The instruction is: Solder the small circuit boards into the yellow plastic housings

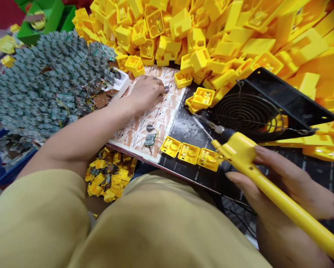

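My left hand point(147, 93) lies palm down over a printed paper sheet point(128, 137), fingers bent together next to a small round metal disc point(166, 89). Whatever those fingertips hold is hidden. In my right hand point(306, 190) is a yellow soldering gun point(245, 150), its thin tip pointing left above the black mat point(180, 123). A second round disc point(150, 128) and a small green circuit board point(150, 140) lie on the paper. Beside them, three open yellow plastic cases point(188, 153) stand in a row along the table's front edge.
A large heap of yellow cases point(183, 22) fills the back and right. Grey-green circuit boards point(44, 82) are piled at left, beside a white box point(124, 83). A black fan point(247, 108) stands behind the soldering gun. Green bins point(48, 22) are at back left.
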The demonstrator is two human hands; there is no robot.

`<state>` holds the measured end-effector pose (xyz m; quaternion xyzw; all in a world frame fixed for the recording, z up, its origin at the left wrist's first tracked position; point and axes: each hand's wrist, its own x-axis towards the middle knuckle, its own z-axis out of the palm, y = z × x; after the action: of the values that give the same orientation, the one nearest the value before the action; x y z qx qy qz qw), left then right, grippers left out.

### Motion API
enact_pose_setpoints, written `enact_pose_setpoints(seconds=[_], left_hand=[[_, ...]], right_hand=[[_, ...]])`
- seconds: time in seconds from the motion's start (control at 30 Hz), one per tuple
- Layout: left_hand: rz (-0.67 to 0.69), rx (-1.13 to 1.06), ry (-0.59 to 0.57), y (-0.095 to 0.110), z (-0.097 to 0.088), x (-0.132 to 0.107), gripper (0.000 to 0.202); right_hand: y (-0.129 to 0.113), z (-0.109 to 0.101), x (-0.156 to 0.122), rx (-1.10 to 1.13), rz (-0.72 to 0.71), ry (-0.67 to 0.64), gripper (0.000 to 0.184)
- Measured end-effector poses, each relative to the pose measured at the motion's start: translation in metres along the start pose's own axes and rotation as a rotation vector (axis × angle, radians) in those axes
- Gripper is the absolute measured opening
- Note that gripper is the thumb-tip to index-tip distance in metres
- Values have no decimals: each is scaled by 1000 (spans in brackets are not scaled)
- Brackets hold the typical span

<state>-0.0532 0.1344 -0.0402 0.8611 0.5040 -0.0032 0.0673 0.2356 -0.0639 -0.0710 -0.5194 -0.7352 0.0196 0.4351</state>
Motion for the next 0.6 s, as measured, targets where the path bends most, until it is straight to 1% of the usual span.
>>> enact_pose_setpoints(seconds=[0.03, 0.07, 0.1, 0.2, 0.27, 0.33, 0.37, 0.43, 0.47, 0.5, 0.57, 0.6], left_hand=[[-12, -28, 6, -4, 3, 3, 24], [-25, -78, 20, -7, 3, 3, 24], [-36, -148, 40, -9, 2, 1, 24], [-76, -403, 71, -10, -13, -19, 27], [-82, -565, 47, -9, -26, -35, 31], [-58, -740, 15, -11, -36, -48, 32], [-46, -833, -5, -12, -40, -53, 30], [-19, -969, -51, -11, -44, -57, 26], [3, -982, -94, -9, -44, -57, 26], [38, -947, -154, -4, -43, -56, 26], [135, -751, -289, 12, -37, -53, 25], [179, -618, -336, 22, -32, -53, 22]], right_hand=[[1, 3, 2, -19, -62, 18, 75], [0, 5, 4, -11, -119, 4, 74], [-1, 5, 6, 19, -162, -39, 71], [-7, 6, 15, 93, -242, -230, 55], [-12, 11, 19, 95, -264, -280, 40], [-15, 23, 21, 104, -280, -301, 24], [-16, 31, 22, 109, -290, -324, 19], [-18, 49, 23, 104, -315, -377, 19], [-19, 57, 24, 97, -325, -397, 20], [-20, 64, 24, 89, -329, -409, 22], [-22, 71, 26, 79, -327, -405, 26], [-23, 70, 27, 85, -319, -379, 29]])
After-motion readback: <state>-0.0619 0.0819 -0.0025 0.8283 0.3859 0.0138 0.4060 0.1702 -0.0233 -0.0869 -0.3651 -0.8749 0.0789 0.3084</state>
